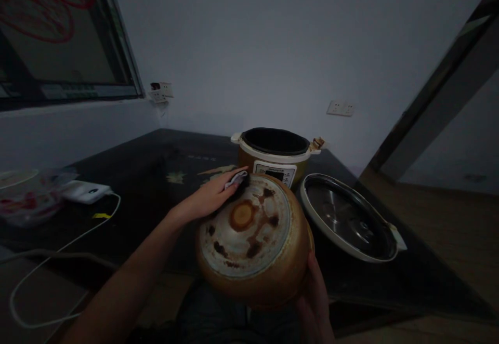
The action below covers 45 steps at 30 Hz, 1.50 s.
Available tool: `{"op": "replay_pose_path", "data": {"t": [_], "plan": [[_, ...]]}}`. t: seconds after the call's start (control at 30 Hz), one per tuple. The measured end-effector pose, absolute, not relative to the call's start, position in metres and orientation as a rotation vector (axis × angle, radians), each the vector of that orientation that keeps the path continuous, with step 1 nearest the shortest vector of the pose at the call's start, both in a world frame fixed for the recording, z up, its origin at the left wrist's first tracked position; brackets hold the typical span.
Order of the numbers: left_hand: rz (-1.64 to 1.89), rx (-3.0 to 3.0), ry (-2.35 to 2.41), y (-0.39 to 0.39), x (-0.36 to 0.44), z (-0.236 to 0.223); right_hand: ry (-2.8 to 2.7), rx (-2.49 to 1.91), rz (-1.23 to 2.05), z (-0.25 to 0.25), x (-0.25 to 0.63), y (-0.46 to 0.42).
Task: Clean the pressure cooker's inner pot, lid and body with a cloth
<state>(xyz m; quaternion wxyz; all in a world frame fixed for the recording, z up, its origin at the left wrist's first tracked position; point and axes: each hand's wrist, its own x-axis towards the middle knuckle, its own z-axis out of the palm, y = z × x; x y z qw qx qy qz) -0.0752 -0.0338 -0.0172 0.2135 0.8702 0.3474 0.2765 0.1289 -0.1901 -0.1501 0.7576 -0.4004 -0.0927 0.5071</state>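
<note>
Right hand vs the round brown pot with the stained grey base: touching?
Touching. The head view shows the right hand holding the round brown pot with the stained grey base, fingers against its right edge, no visible gap.

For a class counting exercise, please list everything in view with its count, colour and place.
Pot: 1, brown with stained grey base, between the hands
Cloth: 1, pale, in left hand
Cooker: 1, brown and white, behind pot
Lid: 1, dark with pale rim, right of cooker
Device: 1, white, left
Cable: at least 1, white, left
Bag: 1, clear and red, far left
Table: 1, black, centre
Sockets: two groups, white, wall
Window: 1, dark, upper left
Floor: 1, brown, right
Left hand: 1, bare, on pot's base
Right hand: 1, bare, pot's side
</note>
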Motion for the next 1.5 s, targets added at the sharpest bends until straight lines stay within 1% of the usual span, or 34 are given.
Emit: {"op": "replay_pose_path", "data": {"t": [0.1,0.17,0.3,0.47,0.6,0.77,0.93,1.17,1.27,1.37,1.5], "plan": [[0.836,2.449,1.179,-0.039,-0.085,-0.029,-0.232,-0.890,1.097,-0.151,0.130,-0.189],[0.799,2.576,1.229,-0.042,-0.085,-0.028,-0.235,-0.900,1.095,-0.151,0.131,-0.190],[0.683,2.692,1.231,-0.047,-0.079,-0.014,-0.192,-0.894,1.105,-0.149,0.132,-0.191],[0.676,2.732,1.111,-0.057,-0.067,0.001,-0.173,-0.853,1.158,-0.147,0.132,-0.191],[0.662,2.799,1.081,-0.068,-0.058,0.005,-0.199,-0.848,1.137,-0.149,0.133,-0.190],[0.735,2.772,1.105,-0.081,-0.067,-0.006,-0.229,-0.852,1.139,-0.149,0.133,-0.188],[0.766,2.621,1.186,-0.103,-0.094,-0.025,-0.189,-0.854,1.133,-0.146,0.132,-0.186],[0.676,2.787,1.088,-0.129,-0.133,-0.040,-0.213,-0.874,1.131,-0.156,0.137,-0.185],[0.731,2.888,1.046,-0.124,-0.130,-0.037,-0.207,-0.879,1.122,-0.157,0.137,-0.186],[0.802,2.931,0.883,-0.118,-0.120,-0.035,-0.195,-0.878,1.132,-0.157,0.138,-0.187],[0.747,2.899,0.746,-0.124,-0.114,-0.042,-0.243,-0.880,1.125,-0.158,0.138,-0.186]]}}
